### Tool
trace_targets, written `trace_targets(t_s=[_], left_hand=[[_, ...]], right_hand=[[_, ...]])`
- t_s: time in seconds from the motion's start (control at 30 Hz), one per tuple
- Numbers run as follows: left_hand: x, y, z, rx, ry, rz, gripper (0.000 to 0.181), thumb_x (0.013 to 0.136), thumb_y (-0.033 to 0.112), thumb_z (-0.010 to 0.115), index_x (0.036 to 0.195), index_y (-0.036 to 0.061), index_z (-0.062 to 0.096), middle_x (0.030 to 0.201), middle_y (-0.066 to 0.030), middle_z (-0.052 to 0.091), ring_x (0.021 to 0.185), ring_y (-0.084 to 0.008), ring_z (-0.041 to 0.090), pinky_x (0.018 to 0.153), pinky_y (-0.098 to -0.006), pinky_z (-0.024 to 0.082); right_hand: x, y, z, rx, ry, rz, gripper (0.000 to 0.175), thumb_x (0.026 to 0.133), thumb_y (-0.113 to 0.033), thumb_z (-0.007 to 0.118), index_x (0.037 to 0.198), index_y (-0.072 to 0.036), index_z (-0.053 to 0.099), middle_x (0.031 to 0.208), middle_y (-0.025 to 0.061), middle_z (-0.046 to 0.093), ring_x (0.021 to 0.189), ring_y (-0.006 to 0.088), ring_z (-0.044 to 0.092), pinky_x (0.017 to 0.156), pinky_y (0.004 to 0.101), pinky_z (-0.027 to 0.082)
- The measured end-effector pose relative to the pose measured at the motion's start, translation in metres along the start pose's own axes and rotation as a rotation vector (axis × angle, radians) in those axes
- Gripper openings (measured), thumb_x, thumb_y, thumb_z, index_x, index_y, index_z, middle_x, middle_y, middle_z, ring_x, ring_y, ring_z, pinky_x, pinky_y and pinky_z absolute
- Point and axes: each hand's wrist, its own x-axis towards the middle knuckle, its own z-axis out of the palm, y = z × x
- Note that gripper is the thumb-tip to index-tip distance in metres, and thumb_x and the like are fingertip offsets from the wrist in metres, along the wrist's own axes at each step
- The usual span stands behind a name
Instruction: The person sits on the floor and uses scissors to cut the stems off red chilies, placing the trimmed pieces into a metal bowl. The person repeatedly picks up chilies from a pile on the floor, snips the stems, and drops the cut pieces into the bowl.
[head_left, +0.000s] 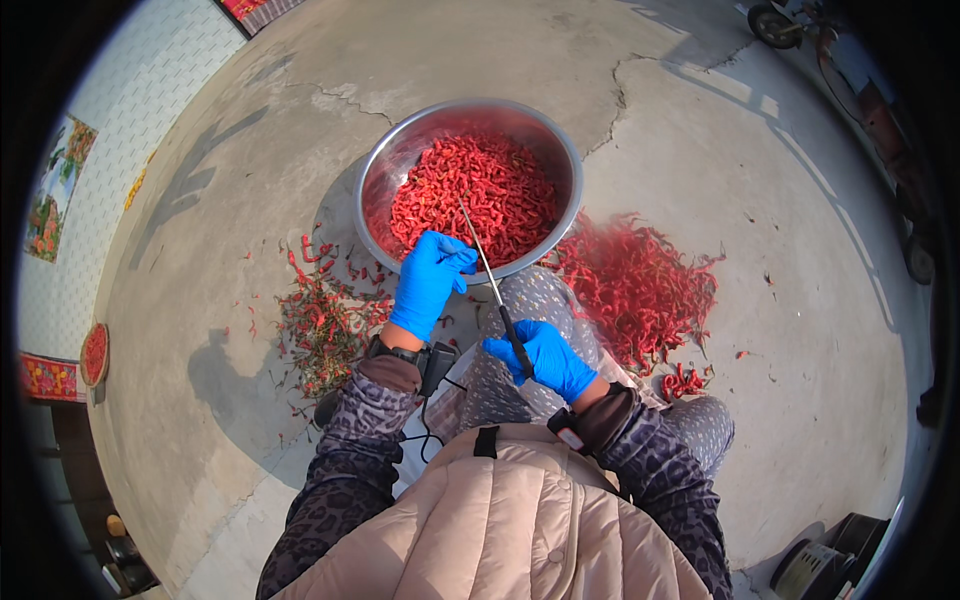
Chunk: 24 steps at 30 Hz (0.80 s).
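My right hand (541, 358), in a blue glove, grips the black handle of a narrow-bladed cutting tool (486, 264). Whether it is a knife or scissors seen edge-on, I cannot tell. Its tip points away from me over a large steel basin (379, 142) of short red chilli pieces (480, 187). At the basin's near rim is my left hand (431, 277), also blue-gloved, with its fingertips pinched together beside the blade. Anything between those fingers is hidden. To the right lies a heap of long whole red chillies (637, 289).
Left of the basin, green stems with red bits form a pile (326, 330) on the cracked concrete floor (690, 172). A round basket of red pieces (94, 354) stands by the tiled wall (150, 75). At far right are a wheeled vehicle (780, 28) and, lower, dark containers (814, 566).
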Motion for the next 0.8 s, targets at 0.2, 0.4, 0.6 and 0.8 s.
trace_targets(t_s=[0.2,0.4,0.6,0.8], left_hand=[[0.007,-0.028,0.001,-0.007,-0.041,0.035,0.012,0.086,-0.005,0.052,0.088,0.0050,0.046,0.089,-0.0111,0.061,0.071,-0.0162,0.061,0.049,-0.0236,0.047],[0.010,-0.046,-0.083,0.713,0.068,-0.071,0.024,0.087,0.010,0.061,0.107,0.0060,0.049,0.096,-0.0151,0.063,0.080,-0.0232,0.063,0.063,-0.0324,0.051],[-0.003,-0.041,-0.036,1.745,0.181,0.330,0.054,0.084,0.024,0.065,0.134,0.0123,0.047,0.104,-0.0164,0.063,0.094,-0.0295,0.060,0.086,-0.0371,0.048],[0.035,-0.063,0.120,1.018,-0.413,0.913,0.035,0.086,0.012,0.054,0.121,0.0116,0.058,0.109,-0.0136,0.060,0.093,-0.0325,0.059,0.079,-0.0399,0.049]], right_hand=[[-0.005,0.011,-0.010,0.069,0.015,0.025,0.046,0.080,-0.043,0.070,0.071,0.002,0.060,0.055,0.0070,0.056,0.048,0.0139,0.055,0.049,0.0291,0.044],[-0.011,0.031,-0.044,0.204,0.184,-0.018,0.044,0.081,-0.042,0.069,0.071,-0.001,0.059,0.056,0.0064,0.057,0.051,0.0127,0.055,0.051,0.0279,0.043],[-0.052,0.063,-0.100,0.535,0.587,-0.154,0.037,0.082,-0.036,0.070,0.080,-0.001,0.058,0.058,0.0061,0.057,0.051,0.0153,0.056,0.049,0.0272,0.042],[-0.081,0.089,-0.124,0.599,0.700,-0.243,0.037,0.083,-0.035,0.069,0.084,0.000,0.059,0.057,0.0079,0.055,0.051,0.0174,0.056,0.052,0.0302,0.044]])
